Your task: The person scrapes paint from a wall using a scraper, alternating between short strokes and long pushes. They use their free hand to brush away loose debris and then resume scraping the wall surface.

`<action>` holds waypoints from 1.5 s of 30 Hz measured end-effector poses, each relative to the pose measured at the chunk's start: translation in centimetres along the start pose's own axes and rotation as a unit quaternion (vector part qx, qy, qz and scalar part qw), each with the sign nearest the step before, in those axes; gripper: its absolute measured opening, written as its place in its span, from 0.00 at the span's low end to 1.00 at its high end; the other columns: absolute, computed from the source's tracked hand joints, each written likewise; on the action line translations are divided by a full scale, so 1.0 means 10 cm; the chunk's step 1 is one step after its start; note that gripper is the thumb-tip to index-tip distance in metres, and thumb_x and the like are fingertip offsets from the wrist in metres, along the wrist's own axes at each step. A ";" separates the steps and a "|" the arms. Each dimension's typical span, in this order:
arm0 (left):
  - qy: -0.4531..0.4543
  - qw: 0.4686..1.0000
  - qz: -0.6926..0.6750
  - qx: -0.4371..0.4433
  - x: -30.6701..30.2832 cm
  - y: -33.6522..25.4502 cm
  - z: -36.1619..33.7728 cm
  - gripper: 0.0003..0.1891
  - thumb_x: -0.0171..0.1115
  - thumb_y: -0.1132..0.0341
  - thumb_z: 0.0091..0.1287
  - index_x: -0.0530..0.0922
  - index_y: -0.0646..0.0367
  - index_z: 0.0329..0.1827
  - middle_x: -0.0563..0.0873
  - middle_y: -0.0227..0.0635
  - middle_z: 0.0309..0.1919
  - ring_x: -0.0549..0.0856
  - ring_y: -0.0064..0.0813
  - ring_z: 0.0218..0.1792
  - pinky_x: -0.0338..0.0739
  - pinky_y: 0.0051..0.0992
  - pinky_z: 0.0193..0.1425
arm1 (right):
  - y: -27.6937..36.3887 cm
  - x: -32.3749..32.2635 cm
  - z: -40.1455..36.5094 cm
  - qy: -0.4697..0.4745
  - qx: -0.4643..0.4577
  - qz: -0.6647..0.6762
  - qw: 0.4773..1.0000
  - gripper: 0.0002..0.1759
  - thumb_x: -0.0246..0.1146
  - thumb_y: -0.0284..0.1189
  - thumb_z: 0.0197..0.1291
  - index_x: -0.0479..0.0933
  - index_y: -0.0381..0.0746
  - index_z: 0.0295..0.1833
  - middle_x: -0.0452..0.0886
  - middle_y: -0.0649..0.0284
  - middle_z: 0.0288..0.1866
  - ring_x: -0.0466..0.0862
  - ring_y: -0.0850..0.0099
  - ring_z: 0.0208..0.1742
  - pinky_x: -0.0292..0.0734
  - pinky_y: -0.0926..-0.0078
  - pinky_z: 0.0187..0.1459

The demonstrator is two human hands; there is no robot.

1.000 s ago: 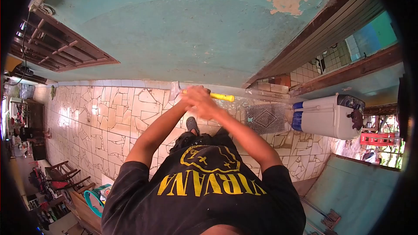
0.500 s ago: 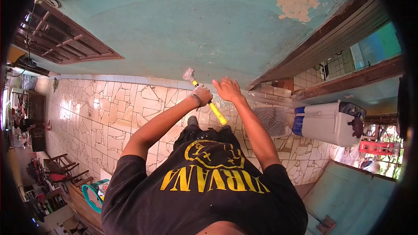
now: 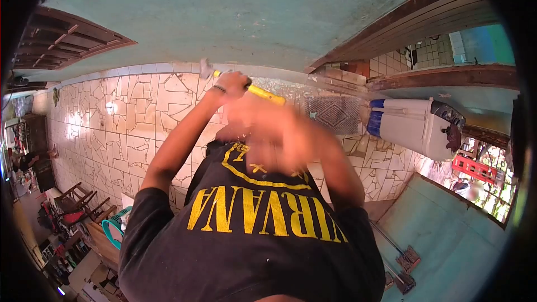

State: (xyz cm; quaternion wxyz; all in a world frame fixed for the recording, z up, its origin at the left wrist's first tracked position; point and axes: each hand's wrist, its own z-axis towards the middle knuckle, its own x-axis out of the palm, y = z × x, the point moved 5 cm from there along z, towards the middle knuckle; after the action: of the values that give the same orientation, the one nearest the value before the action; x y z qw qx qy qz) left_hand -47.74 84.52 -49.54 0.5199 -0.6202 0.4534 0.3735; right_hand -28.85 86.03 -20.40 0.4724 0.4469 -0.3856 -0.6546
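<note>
My left hand (image 3: pixel 232 84) is wrapped around the yellow handle of a hammer (image 3: pixel 268 94), a dark bracelet at its wrist. The hammer's grey, dusty-looking head sticks out to the left, close to the foot of the turquoise wall (image 3: pixel 218 28), and the handle end points right. Just below the handle, my right hand (image 3: pixel 260 116) is smeared by motion in front of my black shirt (image 3: pixel 246 257). Its fingers cannot be made out, nor whether it touches the hammer.
Pale broken-tile flooring (image 3: pixel 134 112) runs along the wall, with whitish debris (image 3: pixel 291 85) at its base. A patterned mat (image 3: pixel 333 113) and a washing machine (image 3: pixel 411 126) stand right. Wooden chairs (image 3: pixel 84 201) and a teal basket (image 3: pixel 112 226) are lower left. Mops (image 3: pixel 408 258) lean lower right.
The hammer and my left hand have shifted up and left in view, the handle now lying flatter. My right hand swung down and left, from outstretched to blurred. The view has tilted slightly.
</note>
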 end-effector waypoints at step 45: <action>-0.180 0.930 -0.284 -0.146 -0.76 -0.20 -1.14 0.12 0.65 0.73 0.63 0.87 0.60 0.49 0.86 0.56 0.30 0.88 0.57 0.34 0.80 0.44 0.38 | 0.00 0.19 -0.60 0.170 -0.079 0.280 0.942 0.31 0.66 0.48 0.74 0.80 0.38 0.73 0.71 0.49 0.83 0.65 0.49 0.86 0.55 0.48 0.84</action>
State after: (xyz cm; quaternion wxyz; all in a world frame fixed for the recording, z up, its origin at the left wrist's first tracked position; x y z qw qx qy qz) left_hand -48.26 74.76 -39.72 0.5807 -0.7145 0.0974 0.3779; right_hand -23.48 83.73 -22.61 0.7287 0.3866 -0.3562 -0.4389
